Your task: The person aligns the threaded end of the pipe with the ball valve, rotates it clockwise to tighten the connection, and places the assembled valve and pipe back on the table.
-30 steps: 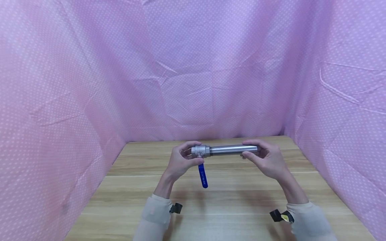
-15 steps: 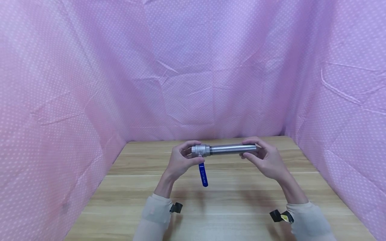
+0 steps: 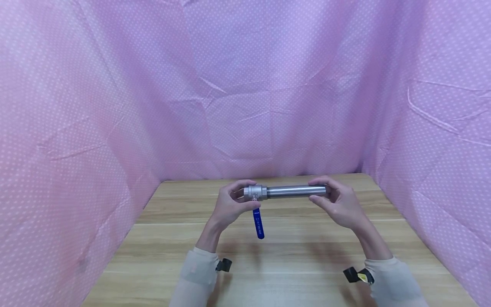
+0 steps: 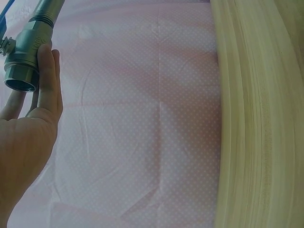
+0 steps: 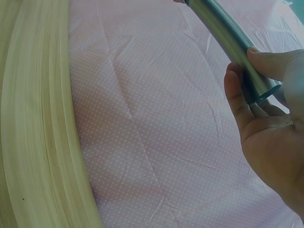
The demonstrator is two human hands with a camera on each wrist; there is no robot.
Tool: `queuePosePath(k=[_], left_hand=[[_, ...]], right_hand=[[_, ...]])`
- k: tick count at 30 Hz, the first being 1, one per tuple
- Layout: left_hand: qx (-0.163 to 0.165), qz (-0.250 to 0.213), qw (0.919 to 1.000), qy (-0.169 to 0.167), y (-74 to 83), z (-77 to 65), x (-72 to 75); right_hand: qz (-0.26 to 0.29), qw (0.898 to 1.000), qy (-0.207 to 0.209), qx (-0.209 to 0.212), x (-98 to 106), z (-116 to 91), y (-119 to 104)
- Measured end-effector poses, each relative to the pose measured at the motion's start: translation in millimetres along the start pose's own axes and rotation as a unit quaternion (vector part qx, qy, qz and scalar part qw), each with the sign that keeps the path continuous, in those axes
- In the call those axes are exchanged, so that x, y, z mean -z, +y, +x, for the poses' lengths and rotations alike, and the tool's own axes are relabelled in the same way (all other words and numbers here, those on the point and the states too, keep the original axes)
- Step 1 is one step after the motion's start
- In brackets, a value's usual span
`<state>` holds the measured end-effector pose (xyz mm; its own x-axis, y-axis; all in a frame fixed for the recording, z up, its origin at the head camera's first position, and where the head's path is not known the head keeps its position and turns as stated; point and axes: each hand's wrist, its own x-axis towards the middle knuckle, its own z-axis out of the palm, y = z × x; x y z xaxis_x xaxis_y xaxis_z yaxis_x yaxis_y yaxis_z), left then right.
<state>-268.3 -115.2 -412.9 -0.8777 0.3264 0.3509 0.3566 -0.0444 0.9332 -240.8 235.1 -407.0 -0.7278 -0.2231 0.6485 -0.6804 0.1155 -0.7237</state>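
A steel ball valve [image 3: 255,192] with a blue lever handle [image 3: 258,223] is joined to a shiny steel pipe [image 3: 291,191] on its right. My left hand [image 3: 229,205] grips the valve body, thumb near the base of the lever, which points toward me. At the pipe's far right end, my right hand [image 3: 340,203] holds it between thumb and fingers. The assembly lies level between both hands, raised over the table. In the left wrist view the valve's open hollow end [image 4: 21,85] shows; threads [image 4: 42,20] are visible where the pipe meets it. The right wrist view shows the pipe's open end [image 5: 268,92].
The wooden table [image 3: 284,285] spreads beneath both hands. Pink dotted cloth [image 3: 245,85] hangs at the back and along both sides. A black wrist device [image 3: 224,265] sits on the left sleeve, another black device [image 3: 358,275] on the right.
The right hand's fingers shift slightly around the pipe's end, loosening and closing again. The valve and left hand stay almost in place.
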Motion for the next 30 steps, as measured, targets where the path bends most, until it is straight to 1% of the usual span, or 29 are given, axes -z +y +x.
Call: queuePosePath(k=[6,10,15,26,30], left_hand=[[0.000,-0.005,1.0000,-0.001,0.8,0.2,-0.9],[0.003,-0.006,1.0000,0.000,0.7,0.5,-1.6],[-0.001,-0.001,1.0000,-0.002,0.8,0.3,-1.7],[0.006,0.001,1.0000,0.002,0.9,-1.4,-2.3],[0.007,-0.001,1.0000,0.000,-1.0,-1.2,-3.4]], right_hand=[[-0.029,1.000,0.008,-0.007,1.1,-0.7,0.5],[-0.050,0.998,0.013,-0.021,1.9,-0.4,-0.2],[-0.068,0.997,0.013,-0.034,2.2,0.7,-0.9],[-0.080,0.996,0.007,-0.047,2.4,0.5,1.7],[-0.065,0.997,-0.003,-0.043,2.2,-1.4,2.7]])
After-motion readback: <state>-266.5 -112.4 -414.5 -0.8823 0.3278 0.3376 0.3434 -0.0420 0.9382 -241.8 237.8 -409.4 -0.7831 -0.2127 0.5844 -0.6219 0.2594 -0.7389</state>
